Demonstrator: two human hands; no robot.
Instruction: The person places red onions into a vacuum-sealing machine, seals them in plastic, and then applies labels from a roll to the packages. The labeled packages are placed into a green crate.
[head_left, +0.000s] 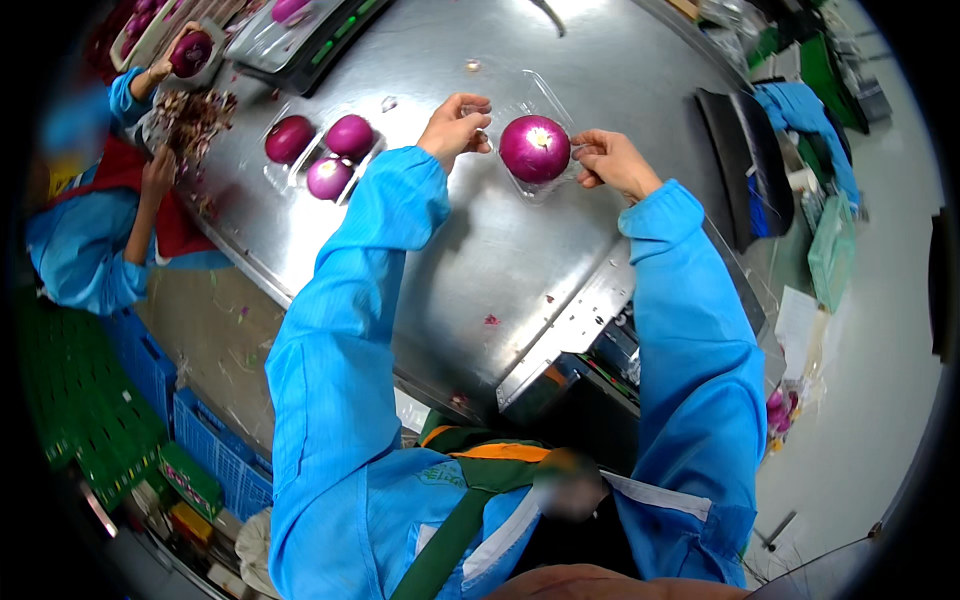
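A large red onion (535, 148) sits in a clear plastic tray (534, 193) on the stainless steel table (480, 277). To its left is my left hand (459, 129), fingers curled and apart, with a small gap to the onion. My right hand (611, 161) is at the onion's right side, its fingertips close to the tray's edge; whether they touch or pinch the thin plastic cannot be told. Farther left, two red onions (349, 136) lie in another clear tray (343, 196). One more red onion (289, 139) rests beside them, on or in clear plastic.
At the left a co-worker's hand (163, 64) holds a red onion (191, 54) near a heap of dry onion skins (191, 124). A black machine with a film-like top (300, 45) stands at the upper left. Blue crates (217, 450) stand below the table's left edge.
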